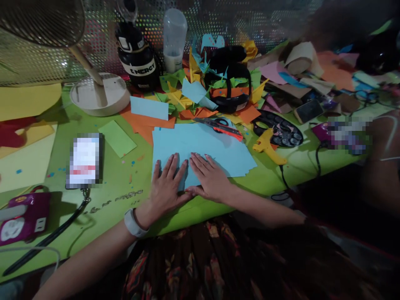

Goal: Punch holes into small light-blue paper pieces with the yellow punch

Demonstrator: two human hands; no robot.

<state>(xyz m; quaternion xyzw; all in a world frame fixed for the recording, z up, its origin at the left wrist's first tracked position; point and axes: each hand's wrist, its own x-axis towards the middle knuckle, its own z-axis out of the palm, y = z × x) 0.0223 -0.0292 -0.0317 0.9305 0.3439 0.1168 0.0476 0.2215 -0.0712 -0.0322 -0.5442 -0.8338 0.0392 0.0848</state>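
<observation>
On the green table, right in front of the person, lies a stack of big blue paper. The left hand is flat on the near left part of it, with its fingers apart and its palm down. The right hand is flat on the paper too, just beside the left one, with its fingers a little apart. The two thumbs come close, but I cannot tell if they touch. Both hands press on the paper and do not grip it. A gray band goes around the left wrist.

A red tool lies on the far right part of the paper. Just to the right are a yellow glue gun and a black tray. To the left, a small green paper lies near a phone. Behind the paper stand a black bottle and a clear bottle.
</observation>
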